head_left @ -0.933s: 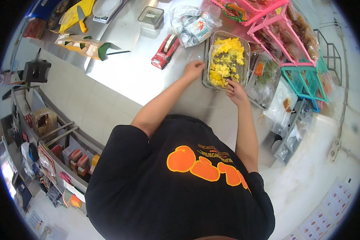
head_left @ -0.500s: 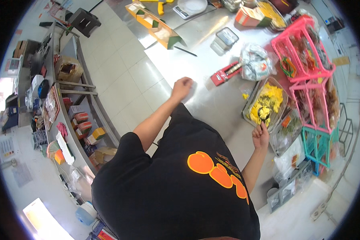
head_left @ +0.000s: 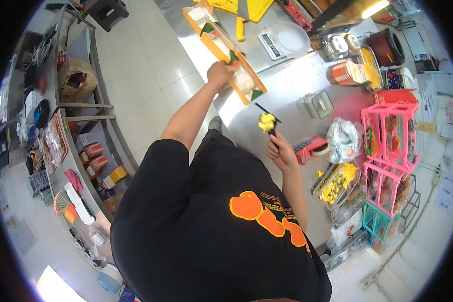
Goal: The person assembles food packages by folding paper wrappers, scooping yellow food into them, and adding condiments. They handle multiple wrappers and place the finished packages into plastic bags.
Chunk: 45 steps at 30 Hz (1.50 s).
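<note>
My right hand is closed round the handle of a black spoon. Crumbly yellow food is heaped in its bowl, held above the steel table. My left hand is at the near side of a long, narrow orange box, its fingers bent over the box's edge; part of them is hidden. Inside the box lie white, soft-looking pieces and green dividers. A thin black stick lies just beyond the spoon. To the right is a clear tray with more yellow food.
A lidded clear container, a red tape dispenser and a silvery plastic bag stand right. Beyond are pink baskets. A yellow-handled knife and a scale lie at the back. A steel shelf is left.
My right hand has lifted the loaded spoon from the yellow food's tray and carried it left toward the long box. My left hand has reached forward to the box. The view has shifted.
</note>
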Available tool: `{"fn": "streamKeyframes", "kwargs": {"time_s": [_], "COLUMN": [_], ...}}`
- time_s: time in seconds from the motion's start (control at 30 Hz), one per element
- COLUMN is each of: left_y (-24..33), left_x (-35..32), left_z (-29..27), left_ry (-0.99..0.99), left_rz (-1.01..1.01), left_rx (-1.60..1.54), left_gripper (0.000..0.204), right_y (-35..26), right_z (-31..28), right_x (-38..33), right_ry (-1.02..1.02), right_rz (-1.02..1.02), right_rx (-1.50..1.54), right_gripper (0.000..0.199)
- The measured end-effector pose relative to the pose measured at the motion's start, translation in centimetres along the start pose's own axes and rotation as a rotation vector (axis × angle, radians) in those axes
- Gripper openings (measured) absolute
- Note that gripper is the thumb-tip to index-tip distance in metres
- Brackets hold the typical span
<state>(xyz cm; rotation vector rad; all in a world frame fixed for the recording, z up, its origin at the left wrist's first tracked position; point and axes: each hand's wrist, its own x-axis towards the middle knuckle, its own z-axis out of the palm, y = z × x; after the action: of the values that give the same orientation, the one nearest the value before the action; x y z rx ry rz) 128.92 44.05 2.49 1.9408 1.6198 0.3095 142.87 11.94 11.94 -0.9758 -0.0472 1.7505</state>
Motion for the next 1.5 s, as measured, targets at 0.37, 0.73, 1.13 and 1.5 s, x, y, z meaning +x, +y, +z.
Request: {"fn": "streamKeyframes", "kwargs": {"time_s": [0.37, 0.73, 1.13, 1.5], "left_y": [-3.1, -4.8, -6.8, 14.8], "left_x": [3.4, 5.1, -3.0, -28.9], "left_z": [-1.0, -1.9, 2.2, 12.8], "left_ry": [-0.292, -0.581, 0.165, -0.715], "left_rz": [0.111, 0.113, 0.155, 0.911], "left_rx": [-0.177, -0.255, -0.203, -0.333], "left_gripper": [0.031, 0.035, 0.037, 0.025], "right_y": [-1.3, -3.4, -1.6, 5.4], "right_z": [2.7, 8.2, -0.1, -21.1], "right_x": [22.8, 22.7, 5.2, -25.2], "right_ry": [0.539, 0.564, 0.335, 1.258], "right_rz": [-0.627, -0.399, -0.202, -0.516], "right_rx": [-1.14, -1.915, -0.575, -0.037], "right_gripper": [0.057, 0.057, 0.058, 0.06]}}
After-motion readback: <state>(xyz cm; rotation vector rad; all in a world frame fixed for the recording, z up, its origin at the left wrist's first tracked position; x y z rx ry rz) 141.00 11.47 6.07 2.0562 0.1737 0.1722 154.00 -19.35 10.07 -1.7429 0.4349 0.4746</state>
